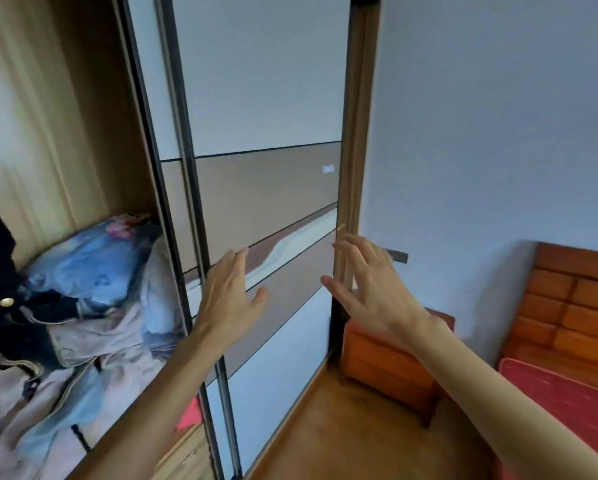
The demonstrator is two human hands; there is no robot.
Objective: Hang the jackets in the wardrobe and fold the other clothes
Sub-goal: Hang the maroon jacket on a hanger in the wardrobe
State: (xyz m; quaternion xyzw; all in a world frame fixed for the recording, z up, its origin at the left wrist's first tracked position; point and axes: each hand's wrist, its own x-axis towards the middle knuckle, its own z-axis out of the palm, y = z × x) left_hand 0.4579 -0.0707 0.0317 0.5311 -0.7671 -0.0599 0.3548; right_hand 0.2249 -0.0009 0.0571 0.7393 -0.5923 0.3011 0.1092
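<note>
The wardrobe's sliding door (266, 98) fills the middle, with white and brown panels in dark frames. My left hand (230, 292) lies with straight fingers against the door near its left frame. My right hand (370, 289) is spread at the door's right edge, fingers straight, holding nothing. On the left the wardrobe stands open, with a heap of clothes (83, 306) inside: a dark jacket with a gold button (6, 301), pale grey garments and a blue bundle (93, 258).
A wooden nightstand (391, 365) stands right of the wardrobe against the blue wall (481, 133). A bed with a wooden headboard (574, 306) and red cover (567, 410) is at the far right. Wooden floor (342, 438) lies below.
</note>
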